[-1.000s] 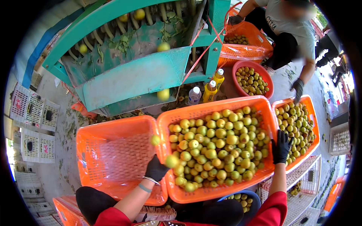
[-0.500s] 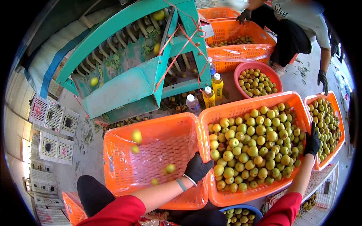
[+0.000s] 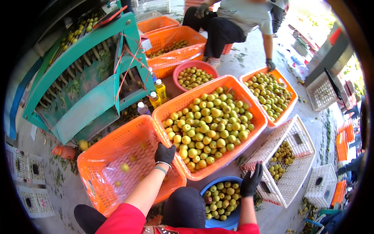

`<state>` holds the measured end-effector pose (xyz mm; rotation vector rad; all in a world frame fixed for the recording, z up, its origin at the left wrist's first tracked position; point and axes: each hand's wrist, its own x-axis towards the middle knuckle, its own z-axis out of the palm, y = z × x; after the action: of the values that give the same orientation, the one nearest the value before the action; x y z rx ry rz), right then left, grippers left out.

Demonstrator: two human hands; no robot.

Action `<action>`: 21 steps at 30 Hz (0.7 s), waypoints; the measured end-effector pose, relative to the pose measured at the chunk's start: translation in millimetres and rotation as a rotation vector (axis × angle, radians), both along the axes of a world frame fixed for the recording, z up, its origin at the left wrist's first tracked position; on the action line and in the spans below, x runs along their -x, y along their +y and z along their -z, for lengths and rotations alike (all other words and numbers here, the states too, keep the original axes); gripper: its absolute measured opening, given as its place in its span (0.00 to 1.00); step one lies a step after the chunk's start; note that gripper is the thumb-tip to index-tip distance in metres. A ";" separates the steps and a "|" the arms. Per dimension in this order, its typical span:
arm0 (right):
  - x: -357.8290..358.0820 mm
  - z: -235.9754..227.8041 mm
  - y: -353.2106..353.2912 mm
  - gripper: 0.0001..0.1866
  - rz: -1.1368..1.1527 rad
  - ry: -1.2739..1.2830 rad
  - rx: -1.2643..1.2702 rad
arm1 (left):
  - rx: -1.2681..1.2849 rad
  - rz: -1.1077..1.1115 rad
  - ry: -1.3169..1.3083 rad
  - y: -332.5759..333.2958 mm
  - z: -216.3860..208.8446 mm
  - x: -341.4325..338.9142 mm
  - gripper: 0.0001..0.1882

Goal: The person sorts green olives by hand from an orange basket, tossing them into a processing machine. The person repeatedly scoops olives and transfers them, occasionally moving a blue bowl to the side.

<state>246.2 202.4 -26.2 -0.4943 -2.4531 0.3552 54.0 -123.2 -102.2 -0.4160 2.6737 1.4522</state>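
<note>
My left hand (image 3: 165, 154), in a black glove, is closed over the rim between two orange baskets. The left orange basket (image 3: 113, 137) is lined with clear plastic and has a few yellow-green fruits (image 3: 124, 167) in it, some blurred. To its right stands an orange basket (image 3: 249, 145) heaped with round green-yellow fruits (image 3: 212, 126). My right hand (image 3: 251, 181), also black-gloved, is raised with its fingers apart and nothing in it. It is between a blue basin (image 3: 230, 223) of fruit and a tilted white crate (image 3: 255, 162); whether it touches the crate I cannot tell.
A green sorting machine (image 3: 83, 117) stands at the left, with several bottles (image 3: 160, 90) beside it. Beyond are a pink basin (image 3: 180, 83) of fruit and another orange basket (image 3: 290, 102) of fruit. A co-worker's gloved hand (image 3: 270, 64) is at that basket's far end.
The view has turned to the right. My right hand has left the full basket's right rim and moved down beside the blue basin. My left hand stays on the rim between the baskets.
</note>
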 end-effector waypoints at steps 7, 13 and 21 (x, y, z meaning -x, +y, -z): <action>-235.5 109.2 -12.6 0.34 1.245 -0.657 0.543 | 1.099 0.335 0.395 23.8 -58.7 3.4 0.43; -290.0 178.0 -13.0 0.32 1.178 -0.408 1.030 | 0.116 1.169 -0.009 162.6 -93.9 -115.9 0.30; -287.4 206.9 -16.4 0.30 1.101 -0.245 1.225 | 0.521 0.953 -0.470 149.7 -1.8 -192.8 0.35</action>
<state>533.6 186.0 -233.1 -2.2820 -1.4815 1.2827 246.8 26.6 -100.4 0.4182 2.2532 0.3361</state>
